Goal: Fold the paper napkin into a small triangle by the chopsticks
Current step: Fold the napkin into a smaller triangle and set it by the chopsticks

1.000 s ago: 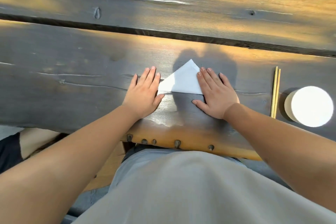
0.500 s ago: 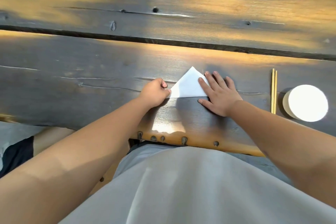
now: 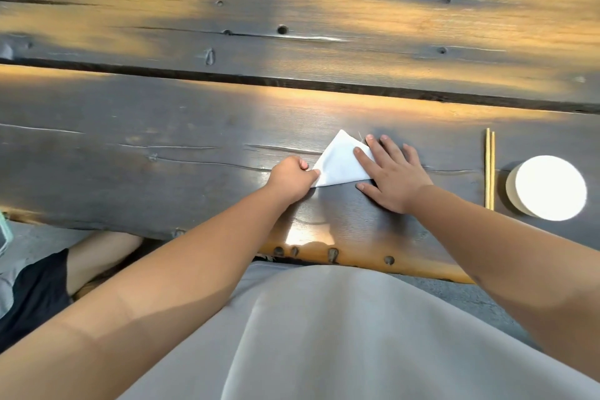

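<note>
Dark, weathered planks streaked with orange light make up the bench (image 3: 162, 172), and a wide gap is seen between the near plank and the one beyond it. Near the front edge, a white paper napkin (image 3: 339, 166) is laid flat as a triangle, its point directed away from the person and its long edge toward them.

Compared with a second ago, the left hand (image 3: 292, 180) has been changed from a flat, open palm beside the napkin to a curled grip: the fingers are now closed, and the napkin's left corner is pinched between thumb and fingers. Half a second ago that curl was already formed. The right hand (image 3: 391, 172) has been kept flat and spread; its fingers are pressed on the napkin's right part, while the palm and thumb are rested on the bench just beside it. Nothing is clasped by this hand. The napkin's outline is little altered across the three moments.

Well to the right of the napkin, a pair of pale chopsticks (image 3: 489, 169) is laid side by side, running away from the person. Just beside them, further right, a round white container (image 3: 547, 188) is stood on the bench; its top is washed out by glare, so it cannot be told whether anything is held in it.

A grey garment (image 3: 324, 334) is seen at the bottom, worn by the person.
</note>
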